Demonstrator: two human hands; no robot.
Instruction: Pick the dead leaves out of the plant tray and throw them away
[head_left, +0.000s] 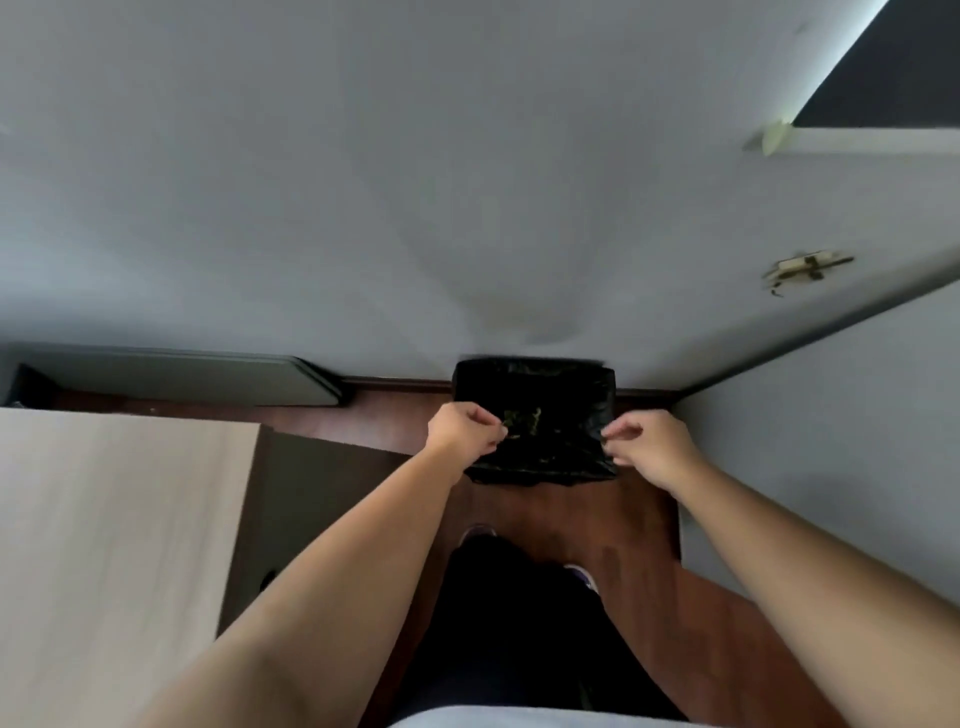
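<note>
A bin lined with a black bag (571, 384) stands on the floor against the wall, straight ahead of me. Green and yellowish dead leaves (525, 420) lie inside it. My left hand (464, 432) hovers over the bin's left side, fingers pinched together, with a small bit of leaf at the fingertips. My right hand (650, 442) is over the bin's right edge, thumb and forefinger pinched, and I see nothing in it. The plant tray is out of view.
A pale wooden table top (104, 519) fills the lower left. A grey wall (831, 441) closes in on the right, leaving a narrow strip of dark wood floor (597, 519). A grey panel (182, 376) leans at the wall on the left. My feet are behind the bin.
</note>
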